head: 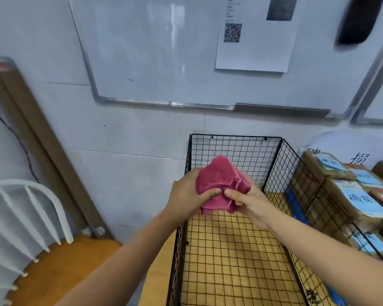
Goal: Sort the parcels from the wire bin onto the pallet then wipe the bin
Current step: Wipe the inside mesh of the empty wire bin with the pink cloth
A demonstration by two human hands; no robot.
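Both hands are closed around a crumpled magenta cloth [219, 180], held in the air above the far end of the black wire bin [237, 149]. The left hand [186, 195] grips the cloth's left side with its thumb pressed into the folds, and the right hand [250, 204] pinches the right side, so the two thumbs nearly meet in the middle. The bin stands against the tiled wall, and a yellow woven surface shows through its mesh floor. Just beside its right wall, outside the mesh, brown parcels [352, 199] with pale blue labels are stacked on a blue pallet [295, 202], whose edge is seen through the wire. On the wall above hang a whiteboard [153, 51] and a printed sheet [257, 45] with a QR code. To the left stand a white chair [27, 217] with an orange seat and long cardboard boxes [38, 140] leaning against the wall.
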